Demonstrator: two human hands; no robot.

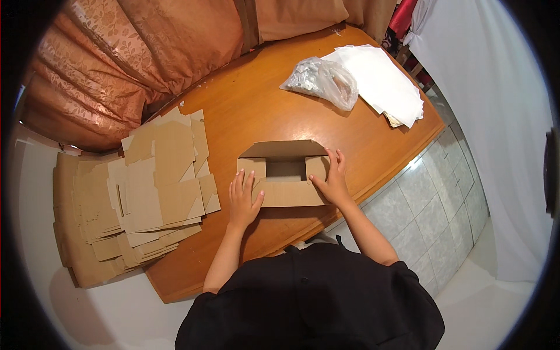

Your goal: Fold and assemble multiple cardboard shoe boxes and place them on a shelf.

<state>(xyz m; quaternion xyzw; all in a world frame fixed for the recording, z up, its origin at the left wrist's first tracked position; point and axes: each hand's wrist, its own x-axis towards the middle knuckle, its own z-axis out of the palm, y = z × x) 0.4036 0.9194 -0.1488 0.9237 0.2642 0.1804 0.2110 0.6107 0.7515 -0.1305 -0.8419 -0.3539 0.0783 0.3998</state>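
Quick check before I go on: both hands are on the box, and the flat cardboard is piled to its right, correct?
Not quite: the flat cardboard is piled to the left of the box, as the head view shows. Both hands, left and right, are on it.

your black top (309, 300), your tan cardboard box (294, 197), orange-brown table (233, 105), copper curtain (116, 64) patterned with leaves, white paper sheets (379, 81), grid of grey floor tiles (419, 219)
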